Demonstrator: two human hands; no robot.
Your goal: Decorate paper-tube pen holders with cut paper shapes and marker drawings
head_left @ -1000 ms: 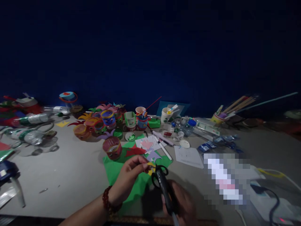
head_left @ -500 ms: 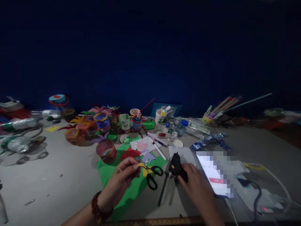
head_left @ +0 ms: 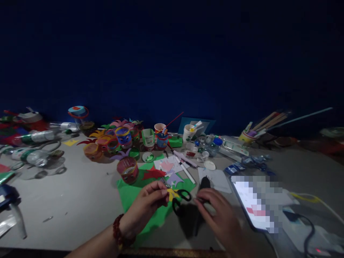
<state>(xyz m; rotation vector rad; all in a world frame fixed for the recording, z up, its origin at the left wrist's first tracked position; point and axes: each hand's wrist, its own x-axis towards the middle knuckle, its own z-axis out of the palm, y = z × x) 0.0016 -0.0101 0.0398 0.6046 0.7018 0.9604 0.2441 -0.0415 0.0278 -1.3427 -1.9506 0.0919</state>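
Observation:
My left hand (head_left: 147, 200), a beaded bracelet at its wrist, has thumb and fingertips pinched together over green felt (head_left: 129, 193). Whatever lies in that pinch is too small to make out. Black-handled scissors (head_left: 177, 192) rest just right of its fingertips, by a yellow cut piece (head_left: 172, 195). My right hand (head_left: 217, 211) is closed, thumb against fingers, right of the scissors; what it holds is unclear. Behind its fingers a black object (head_left: 205, 181) shows, partly hidden. Red (head_left: 153, 173) and lilac (head_left: 176, 179) cut shapes lie on the felt.
Decorated cups (head_left: 127, 170) stand behind the felt. A white marker (head_left: 185, 170) lies on paper. At right are a lit phone (head_left: 248, 204) and a white cable (head_left: 325, 206). Plastic bottles (head_left: 33, 156) lie at left; a cup of sticks (head_left: 247, 136) stands at back right.
The view has shifted, so the table's things appear farther right. My right hand has come off the black object's near part and its fingers now pinch near the scissors' handles.

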